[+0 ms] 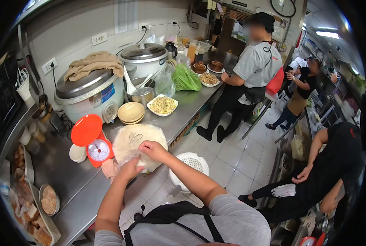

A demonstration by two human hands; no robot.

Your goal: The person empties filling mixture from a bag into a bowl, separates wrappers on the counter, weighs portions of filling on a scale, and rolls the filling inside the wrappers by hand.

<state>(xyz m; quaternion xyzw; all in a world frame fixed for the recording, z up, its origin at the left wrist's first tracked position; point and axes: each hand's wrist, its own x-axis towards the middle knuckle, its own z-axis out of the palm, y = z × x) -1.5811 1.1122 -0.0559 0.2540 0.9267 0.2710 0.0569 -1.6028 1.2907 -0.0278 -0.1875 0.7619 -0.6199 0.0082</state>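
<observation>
A thin clear plastic bag [148, 165] with pale contents is held at the near rim of a pale, round board-like piece [127, 134], close to the front edge of the table [74, 186]. The plastic is gathered in the left grip [129, 167], whose fingers are curled inward with the thumb laid across it; by the right grip [153, 151], bent just above, it appears to be pinched between closed fingertips. How firmly it is pressed cannot be told.

The contents could be spilled onto the floor if the thin film were torn or let slip so near the edge. The round piece could also be tipped by a forearm leaned on its near rim, and the red scale [98, 151], placed just beside it, could be knocked by the left elbow.

On the metal surface, a white bowl [78, 153] is set beside the scale, and a pinkish cloth [109, 169] is left in front of it. Two tan bowls [131, 111] are stacked behind the round piece, near a dish of rice-like food [163, 105]. The wall side is taken up by two large cookers, the nearer one topped with a brown cloth [93, 65].

A white stool [200, 160] is placed on the tiled floor; farther off, the narrow kitchen is shared with several co-workers
</observation>
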